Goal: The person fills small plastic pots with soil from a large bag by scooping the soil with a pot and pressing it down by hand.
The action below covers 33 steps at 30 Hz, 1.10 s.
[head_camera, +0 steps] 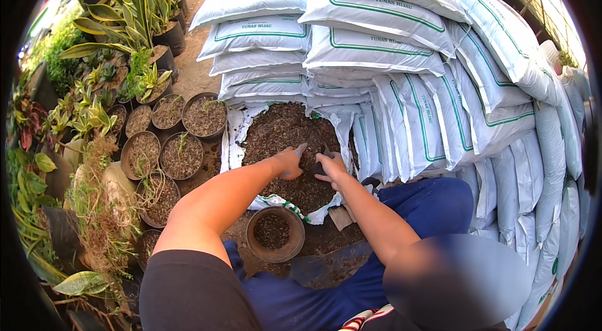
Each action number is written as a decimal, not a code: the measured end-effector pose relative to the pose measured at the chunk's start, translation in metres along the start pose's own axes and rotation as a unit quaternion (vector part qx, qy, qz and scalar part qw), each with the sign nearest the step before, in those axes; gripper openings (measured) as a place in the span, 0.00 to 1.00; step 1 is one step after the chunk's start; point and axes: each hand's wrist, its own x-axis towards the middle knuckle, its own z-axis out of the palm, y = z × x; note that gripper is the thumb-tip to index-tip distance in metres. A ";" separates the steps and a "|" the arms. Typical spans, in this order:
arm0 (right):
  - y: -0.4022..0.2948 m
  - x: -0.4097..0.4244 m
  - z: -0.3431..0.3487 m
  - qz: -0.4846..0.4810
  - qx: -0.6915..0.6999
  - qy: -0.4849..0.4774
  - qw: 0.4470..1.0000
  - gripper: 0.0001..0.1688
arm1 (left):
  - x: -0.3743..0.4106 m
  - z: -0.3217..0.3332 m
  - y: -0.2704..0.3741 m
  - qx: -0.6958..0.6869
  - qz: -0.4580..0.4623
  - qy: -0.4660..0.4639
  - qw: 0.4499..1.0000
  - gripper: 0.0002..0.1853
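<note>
An open white sack [235, 143] with a rolled-down rim holds dark, crumbly potting mix [282, 126]. My left hand [289, 163] is over the mix, fingers apart, with blue marks on them and a soiled index fingertip; I see nothing held in it. Close by on the right, my right hand [333, 169] grips a dark, thin-walled piece [320, 170], perhaps black plastic, against the mix. Its full shape is hidden by the fingers and lost against the dark mix. Between my legs and the sack, a round plastic pot [297, 237] stands upright, partly filled with mix.
Several filled pots [182, 156] stand left of the sack, some with small sprouts. Uprooted plants with dry roots [101, 180] lie farther left, near potted snake plants [141, 6]. Stacked white printed sacks [376, 49] rise ahead and right. A dark sheet [324, 260] lies near my legs.
</note>
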 end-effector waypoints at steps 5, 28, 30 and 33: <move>-0.024 -0.016 -0.006 -0.041 -0.076 -0.007 0.996 0.53 | -0.013 -0.002 -0.011 0.011 -0.050 0.027 0.998 0.49; -0.109 -0.109 -0.006 -0.555 -0.432 0.112 0.702 0.50 | -0.045 -0.013 -0.030 0.097 -0.126 -0.005 0.987 0.49; -0.110 -0.111 -0.004 -0.584 -0.431 0.126 0.676 0.51 | -0.044 -0.013 -0.033 0.108 -0.112 0.007 0.988 0.50; -0.103 -0.104 -0.005 -0.602 -0.434 0.131 0.657 0.50 | -0.041 -0.013 -0.036 0.104 -0.109 0.014 0.989 0.52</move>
